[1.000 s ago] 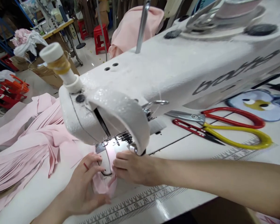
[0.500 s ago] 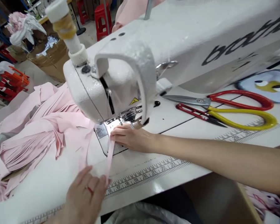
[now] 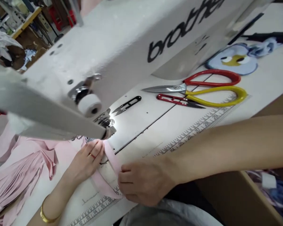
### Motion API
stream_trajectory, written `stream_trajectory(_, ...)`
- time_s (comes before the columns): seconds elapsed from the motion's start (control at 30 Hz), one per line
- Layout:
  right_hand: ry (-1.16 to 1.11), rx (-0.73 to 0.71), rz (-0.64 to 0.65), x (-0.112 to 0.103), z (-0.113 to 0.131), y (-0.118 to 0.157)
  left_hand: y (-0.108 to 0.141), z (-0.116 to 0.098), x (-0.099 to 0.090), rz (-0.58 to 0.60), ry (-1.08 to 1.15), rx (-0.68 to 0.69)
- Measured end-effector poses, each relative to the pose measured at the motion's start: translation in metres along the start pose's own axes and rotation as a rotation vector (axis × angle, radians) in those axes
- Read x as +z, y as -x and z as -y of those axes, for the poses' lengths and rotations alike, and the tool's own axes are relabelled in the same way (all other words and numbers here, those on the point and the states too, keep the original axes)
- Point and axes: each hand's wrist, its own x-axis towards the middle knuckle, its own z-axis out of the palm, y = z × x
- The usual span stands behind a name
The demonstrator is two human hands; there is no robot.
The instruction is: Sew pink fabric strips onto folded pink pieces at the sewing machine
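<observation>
A narrow pink fabric strip (image 3: 112, 157) runs from beneath the front of the white sewing machine (image 3: 122, 47) toward me. My left hand (image 3: 87, 160), with a red ring and a gold bangle, has its fingers together on the strip close to the presser foot; the thumb is hidden. Curled into a fist, my right hand (image 3: 146, 182) grips the strip nearer the table's front edge. Another pink length curves across the table below the left hand and ends at the right one. The machine's arm and guard cover the needle.
Left of the machine lies a pile of pink fabric pieces (image 3: 25, 169). Large scissors (image 3: 184, 89), red thread snips (image 3: 176, 99) and black snips (image 3: 127, 105) lie right of the needle area. Behind them is a blue eyed patch (image 3: 235, 59). A printed ruler (image 3: 186, 138) follows the front edge.
My left hand has moved up to the presser foot. My right hand has drawn back from there toward the front edge, now holding the strip. The view has shifted right.
</observation>
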Motion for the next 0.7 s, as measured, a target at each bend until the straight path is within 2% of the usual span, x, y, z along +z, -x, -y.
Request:
stream_trajectory(0.1,0.012,0.000,-0.030,0.000,-0.001,0.001,0.004,0.003,0.006,-0.016,-0.006,0.040)
stream_trajectory(0.2,0.024,-0.005,-0.022,-0.002,-0.002,0.000,0.007,-0.002,0.008,-0.019,0.048,0.004)
stream_trajectory(0.4,0.028,0.001,0.012,-0.004,0.002,0.000,0.000,-0.029,0.004,-0.123,0.239,-0.121)
stream_trajectory(0.53,0.043,-0.012,0.021,-0.003,0.001,-0.001,-0.002,-0.040,0.005,-0.090,0.214,-0.212)
stream_trajectory(0.7,0.081,0.001,0.044,-0.004,-0.005,-0.005,0.002,-0.034,0.009,-0.066,0.225,-0.324)
